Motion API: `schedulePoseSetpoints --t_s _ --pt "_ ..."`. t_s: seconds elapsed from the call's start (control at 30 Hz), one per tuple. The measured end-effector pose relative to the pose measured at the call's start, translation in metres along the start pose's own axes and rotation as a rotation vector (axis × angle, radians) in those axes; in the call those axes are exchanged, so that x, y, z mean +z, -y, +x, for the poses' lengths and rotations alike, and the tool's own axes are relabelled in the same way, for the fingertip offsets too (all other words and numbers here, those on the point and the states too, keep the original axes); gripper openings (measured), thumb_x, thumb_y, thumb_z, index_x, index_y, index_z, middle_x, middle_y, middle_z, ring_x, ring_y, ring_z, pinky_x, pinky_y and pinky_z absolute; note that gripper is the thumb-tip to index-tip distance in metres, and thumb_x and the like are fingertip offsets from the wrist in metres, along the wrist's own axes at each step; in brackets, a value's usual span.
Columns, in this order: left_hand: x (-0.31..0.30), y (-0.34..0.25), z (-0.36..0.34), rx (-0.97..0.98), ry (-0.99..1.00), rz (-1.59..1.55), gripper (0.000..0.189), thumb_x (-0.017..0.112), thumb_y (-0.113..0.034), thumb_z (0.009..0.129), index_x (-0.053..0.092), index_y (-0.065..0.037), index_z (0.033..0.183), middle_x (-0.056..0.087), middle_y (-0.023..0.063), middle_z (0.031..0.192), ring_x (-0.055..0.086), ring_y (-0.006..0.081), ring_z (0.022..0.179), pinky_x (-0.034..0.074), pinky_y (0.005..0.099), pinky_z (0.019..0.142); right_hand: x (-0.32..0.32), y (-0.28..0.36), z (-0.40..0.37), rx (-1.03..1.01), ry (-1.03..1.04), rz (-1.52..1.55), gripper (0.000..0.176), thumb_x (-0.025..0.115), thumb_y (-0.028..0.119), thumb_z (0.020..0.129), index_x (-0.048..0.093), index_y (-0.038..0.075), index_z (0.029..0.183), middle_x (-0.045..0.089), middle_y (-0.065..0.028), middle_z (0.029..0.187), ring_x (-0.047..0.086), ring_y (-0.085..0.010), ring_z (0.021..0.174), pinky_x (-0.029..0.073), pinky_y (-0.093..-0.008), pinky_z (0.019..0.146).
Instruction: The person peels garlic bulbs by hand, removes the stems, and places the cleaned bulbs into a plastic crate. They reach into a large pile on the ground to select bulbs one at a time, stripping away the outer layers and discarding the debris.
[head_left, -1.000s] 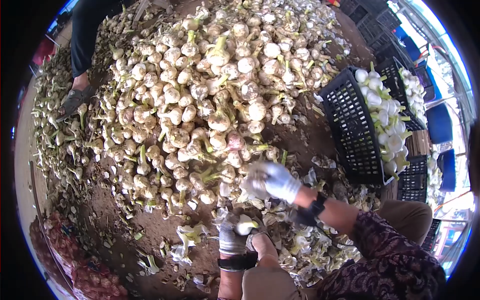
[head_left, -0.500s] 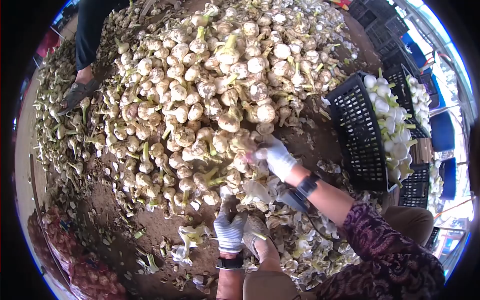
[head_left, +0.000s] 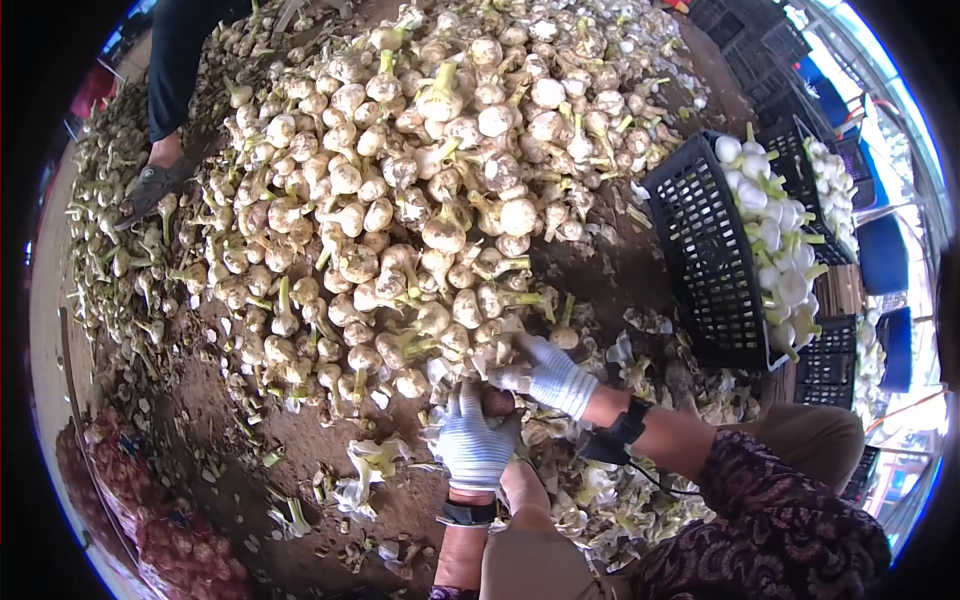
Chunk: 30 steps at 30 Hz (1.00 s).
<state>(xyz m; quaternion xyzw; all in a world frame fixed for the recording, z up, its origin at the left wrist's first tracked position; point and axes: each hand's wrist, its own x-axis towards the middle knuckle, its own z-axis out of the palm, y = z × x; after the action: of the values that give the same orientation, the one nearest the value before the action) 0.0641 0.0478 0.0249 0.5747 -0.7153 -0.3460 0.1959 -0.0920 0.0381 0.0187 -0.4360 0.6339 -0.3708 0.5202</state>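
Observation:
A large heap of garlic bulbs (head_left: 400,210), soil-stained and with cut green stems, fills the ground before me. My right hand (head_left: 555,378), in a striped white glove, is at the heap's near edge with its fingers closed about a pale garlic bulb (head_left: 492,354), partly hidden. Just beside it, my left hand (head_left: 474,445), gloved alike, has its fingers stretched toward the bulbs and its thumb apart. I see nothing held in it. Between the hands shows a dark brown rounded shape (head_left: 497,402) that I cannot make out. Loose garlic skins (head_left: 600,480) lie by my foot.
A black crate (head_left: 705,260) of cleaned white garlic (head_left: 775,230) stands at right, with more crates (head_left: 830,365) behind. Red net sacks (head_left: 185,550) lie at lower left. Another person's sandalled foot (head_left: 155,190) is at upper left.
My right hand has come back from the heap toward me and now is close to my left hand. The left hand has turned slightly to the right, and the view has shifted a little.

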Motion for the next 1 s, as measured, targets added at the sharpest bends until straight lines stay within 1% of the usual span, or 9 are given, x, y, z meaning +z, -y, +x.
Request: schedulePoseSetpoints --t_s 0.03,0.3,0.53,0.6,0.67,0.7,0.73,0.83,1.0 --pt "0.0 -0.004 -0.001 0.032 -0.006 0.055 0.076 0.082 -0.025 0.056 0.05 0.003 0.119 0.061 0.0163 0.096 0.063 0.0301 0.082 0.051 0.0355 0.072 0.002 0.007 -0.002 0.238 0.064 0.19 0.04 0.069 0.013 0.08 0.052 0.001 0.115 0.06 -0.006 0.101 0.055 -0.0128 0.092 0.047 -0.0278 0.081" --pt "0.004 -0.002 -0.005 0.292 -0.109 0.378 0.07 0.078 -0.035 0.056 0.053 -0.001 0.112 0.059 0.0214 0.106 0.061 0.0358 0.085 0.05 0.043 0.069 0.007 -0.006 -0.009 0.196 -0.06 0.179 0.041 0.062 0.0 0.076 0.053 0.001 0.116 0.06 -0.0057 0.102 0.055 -0.0125 0.092 0.046 -0.0266 0.081" --pt "0.002 -0.002 -0.007 0.281 -0.129 0.401 0.067 0.077 -0.03 0.056 0.053 -0.002 0.111 0.059 0.021 0.104 0.062 0.0357 0.081 0.051 0.0416 0.068 0.004 -0.009 -0.011 0.263 -0.051 0.242 0.038 0.062 -0.004 0.072 0.057 0.001 0.109 0.061 -0.0053 0.099 0.056 -0.0124 0.088 0.047 -0.0258 0.078" --pt "-0.003 -0.007 -0.007 0.106 -0.09 0.111 0.065 0.078 -0.024 0.056 0.053 -0.001 0.111 0.06 0.0214 0.1 0.063 0.035 0.079 0.052 0.0399 0.07 0.0 -0.015 -0.012 0.245 -0.028 0.256 0.038 0.063 -0.003 0.071 0.058 0.001 0.108 0.061 -0.0053 0.099 0.057 -0.0125 0.087 0.047 -0.0256 0.077" --pt "-0.011 -0.007 -0.009 -0.106 0.073 -0.073 0.064 0.079 -0.021 0.062 0.052 0.001 0.115 0.061 0.0167 0.103 0.064 0.0311 0.08 0.052 0.0377 0.072 -0.009 -0.019 -0.012 0.352 0.122 0.76 0.025 0.061 0.001 0.073 0.062 -0.001 0.098 0.065 -0.0054 0.081 0.06 -0.0108 0.068 0.05 -0.0251 0.064" --pt "-0.009 0.0 -0.011 -0.189 0.089 -0.545 0.062 0.079 -0.015 0.062 0.052 0.002 0.115 0.061 0.0137 0.101 0.063 0.0263 0.081 0.052 0.0354 0.073 -0.012 0.004 -0.016 0.339 0.087 0.878 0.025 0.062 0.004 0.074 0.063 0.0 0.1 0.065 -0.0053 0.077 0.061 -0.0097 0.067 0.051 -0.024 0.064" --pt "-0.008 0.005 -0.012 -0.268 0.1 -1.018 0.06 0.079 -0.01 0.063 0.052 0.003 0.114 0.062 0.0108 0.1 0.062 0.0215 0.083 0.051 0.033 0.074 -0.016 0.012 -0.016 0.383 0.078 0.81 0.025 0.061 0.007 0.079 0.063 0.0 0.103 0.066 -0.0044 0.078 0.062 -0.012 0.068 0.05 -0.0248 0.063" --pt "-0.01 0.007 -0.015 -0.32 0.184 -1.198 0.055 0.073 0.002 0.066 0.051 0.005 0.115 0.06 0.0076 0.1 0.059 0.016 0.09 0.05 0.0293 0.08 -0.032 0.007 -0.008 0.084 0.03 -0.289 0.028 0.06 0.012 0.083 0.06 0.004 0.11 0.068 -0.0089 0.087 0.064 -0.0181 0.07 0.048 -0.0283 0.063" --pt "-0.012 -0.006 -0.013 -0.332 0.204 -1.077 0.05 0.072 0.0 0.068 0.052 0.005 0.114 0.06 0.0068 0.1 0.058 0.0161 0.089 0.049 0.0295 0.08 -0.038 -0.01 -0.019 -0.302 -0.222 -0.356 0.039 0.068 0.012 0.08 0.055 0.005 0.116 0.067 -0.0109 0.089 0.064 -0.0179 0.075 0.051 -0.0276 0.069"
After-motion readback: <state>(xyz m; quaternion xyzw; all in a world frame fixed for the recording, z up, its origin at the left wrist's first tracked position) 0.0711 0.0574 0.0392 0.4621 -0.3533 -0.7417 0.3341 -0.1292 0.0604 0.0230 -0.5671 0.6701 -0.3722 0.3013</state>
